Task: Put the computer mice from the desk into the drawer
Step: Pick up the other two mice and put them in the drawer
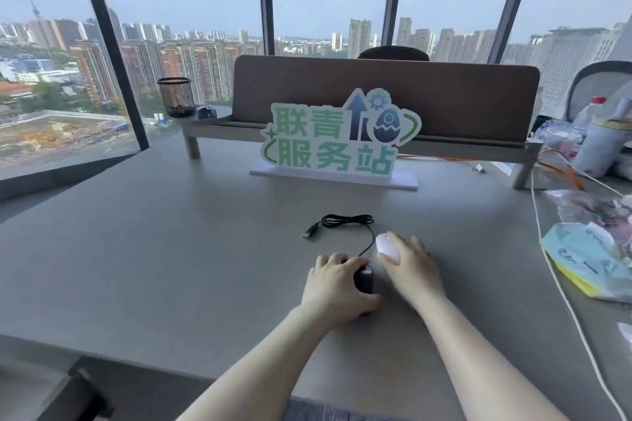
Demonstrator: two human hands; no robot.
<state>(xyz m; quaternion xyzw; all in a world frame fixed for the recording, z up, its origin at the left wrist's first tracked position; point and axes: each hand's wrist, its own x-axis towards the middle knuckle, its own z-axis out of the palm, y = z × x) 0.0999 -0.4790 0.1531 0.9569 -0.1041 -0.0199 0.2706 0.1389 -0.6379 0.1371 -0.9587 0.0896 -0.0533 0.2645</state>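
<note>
A black wired mouse lies on the grey desk, mostly covered by my left hand, whose fingers wrap over it. Its black cable runs away from me in a coiled bundle and ends in a USB plug. Just to the right, a white mouse sits on the desk with my right hand closed around its right side and rear. No drawer shows in this view.
A green-lettered sign stands at the desk's middle rear before a brown partition. A mesh pen cup sits rear left. Plastic bags, a bottle and white and orange cables crowd the right side.
</note>
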